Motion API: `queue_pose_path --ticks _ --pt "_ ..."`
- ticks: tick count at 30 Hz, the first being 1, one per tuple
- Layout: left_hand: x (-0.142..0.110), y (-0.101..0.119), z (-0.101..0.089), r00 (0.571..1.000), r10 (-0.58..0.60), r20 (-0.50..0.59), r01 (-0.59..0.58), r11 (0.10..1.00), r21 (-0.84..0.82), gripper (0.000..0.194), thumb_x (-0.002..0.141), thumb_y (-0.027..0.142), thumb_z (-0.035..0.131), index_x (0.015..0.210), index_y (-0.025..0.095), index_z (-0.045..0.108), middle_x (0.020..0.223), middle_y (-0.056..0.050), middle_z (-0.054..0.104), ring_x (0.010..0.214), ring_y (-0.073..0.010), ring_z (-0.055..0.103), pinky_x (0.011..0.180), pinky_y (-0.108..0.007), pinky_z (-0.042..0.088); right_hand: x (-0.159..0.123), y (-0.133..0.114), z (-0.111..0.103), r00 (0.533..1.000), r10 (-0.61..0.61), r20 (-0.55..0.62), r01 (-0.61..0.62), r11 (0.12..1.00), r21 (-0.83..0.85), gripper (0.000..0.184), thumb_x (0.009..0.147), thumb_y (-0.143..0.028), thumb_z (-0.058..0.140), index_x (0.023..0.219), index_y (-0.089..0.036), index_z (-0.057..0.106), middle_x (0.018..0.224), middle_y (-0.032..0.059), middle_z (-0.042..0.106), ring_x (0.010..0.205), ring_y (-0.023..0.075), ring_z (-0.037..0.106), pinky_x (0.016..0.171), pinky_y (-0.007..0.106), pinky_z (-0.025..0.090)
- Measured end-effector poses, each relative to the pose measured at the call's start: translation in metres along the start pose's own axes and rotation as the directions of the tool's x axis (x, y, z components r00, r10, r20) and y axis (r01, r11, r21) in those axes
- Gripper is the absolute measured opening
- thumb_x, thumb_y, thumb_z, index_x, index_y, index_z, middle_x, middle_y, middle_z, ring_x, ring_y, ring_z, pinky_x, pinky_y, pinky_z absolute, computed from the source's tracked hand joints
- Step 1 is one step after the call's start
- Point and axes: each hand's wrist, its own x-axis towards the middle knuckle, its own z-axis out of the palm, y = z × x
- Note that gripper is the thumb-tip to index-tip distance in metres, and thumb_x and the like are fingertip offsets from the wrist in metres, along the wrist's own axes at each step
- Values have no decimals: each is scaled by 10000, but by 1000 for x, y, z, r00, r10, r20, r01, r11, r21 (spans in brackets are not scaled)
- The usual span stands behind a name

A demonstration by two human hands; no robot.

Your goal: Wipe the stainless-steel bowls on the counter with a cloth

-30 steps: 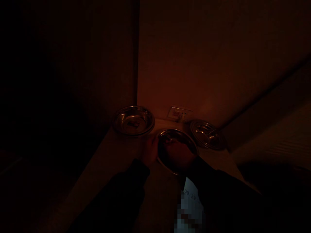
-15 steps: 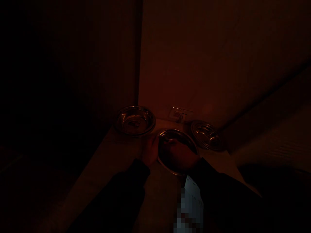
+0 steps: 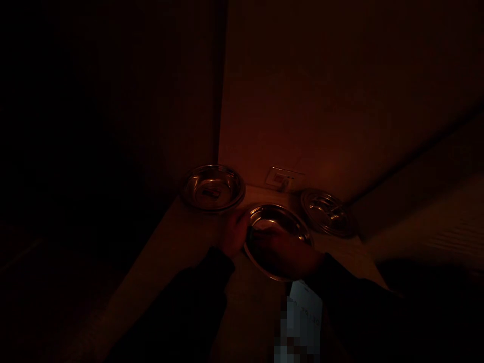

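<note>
The scene is very dark. A round steel plate (image 3: pixel 278 222) lies on a counter in front of me. My left hand (image 3: pixel 235 236) grips its left rim, fingers curled round the edge. My right hand (image 3: pixel 287 252) lies inside the plate, pressed on its surface; what it holds, if anything, is lost in the dark. Both arms wear dark sleeves.
A second steel plate (image 3: pixel 213 187) sits in the back left corner and a third steel plate (image 3: pixel 328 213) at the back right. A wall socket (image 3: pixel 283 178) is on the wall behind them. A pale paper (image 3: pixel 302 317) lies near me. The counter (image 3: pixel 181 262) edge drops off left.
My right hand has slid a little toward me and to the right inside the plate, uncovering more of its far rim. The left hand stays on the rim.
</note>
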Motion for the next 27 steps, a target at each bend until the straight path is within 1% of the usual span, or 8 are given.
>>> queue_pose_path --ticks 4,8,11,14,17,21,25,27 --pt "-4 0 -3 1000 -7 24 7 1000 5 298 811 333 499 934 147 696 997 -62 718 972 -213 630 890 -321 449 9 -2 -1 991 137 -1 -137 986 -90 300 884 -136 458 1127 -145 634 1131 119 651 1116 233 530 921 332 429" --pt "-9 0 -2 999 -21 51 20 999 27 346 840 317 472 1094 152 638 1135 -74 674 1083 -213 594 955 -328 421 25 1 -4 968 253 -5 -250 953 -171 300 892 -114 405 1082 -99 636 1096 156 655 1035 226 581 914 331 413" --pt "-9 -2 0 1000 -19 24 18 999 35 358 860 281 444 1164 168 597 1235 -75 625 1168 -207 549 1022 -337 376 37 1 -7 942 336 -7 -329 917 -224 314 884 -80 364 1036 -68 639 1037 189 664 967 238 611 875 346 423" --pt "-5 -6 1 1000 13 -13 -13 999 42 368 878 259 407 1190 164 579 1301 -86 578 1226 -202 505 1069 -350 329 44 1 -10 929 371 6 -358 898 -255 309 882 -91 365 1000 -61 649 972 198 675 909 248 625 837 356 434" --pt "-3 -8 1 998 36 -45 -32 997 77 355 895 265 379 1147 147 598 1249 -109 607 1186 -212 531 1056 -371 345 42 -1 -13 940 340 31 -322 912 -253 312 886 -115 380 1032 -77 653 1015 188 667 959 253 603 830 351 439" --pt "-4 -5 3 994 28 -110 -16 994 109 302 892 232 382 1030 155 639 1120 -100 670 1055 -217 598 982 -381 408 25 -5 -19 967 231 108 -206 958 -200 292 869 -142 455 1069 -166 667 1114 121 651 1045 206 564 878 298 425" --pt "-6 -2 6 993 6 -118 5 996 91 304 889 223 382 1037 143 635 1100 -95 678 1020 -206 614 954 -353 425 7 -5 -24 970 136 200 -111 985 -130 224 853 -179 526 980 -226 705 1039 59 679 992 169 586 870 257 431" --pt "-6 -3 6 993 12 -117 -3 997 75 303 885 212 384 1043 154 636 1107 -80 678 1033 -195 611 956 -333 423 2 -5 -24 973 114 201 -99 992 -83 227 864 -189 519 992 -229 702 1044 54 676 980 163 593 863 252 436"
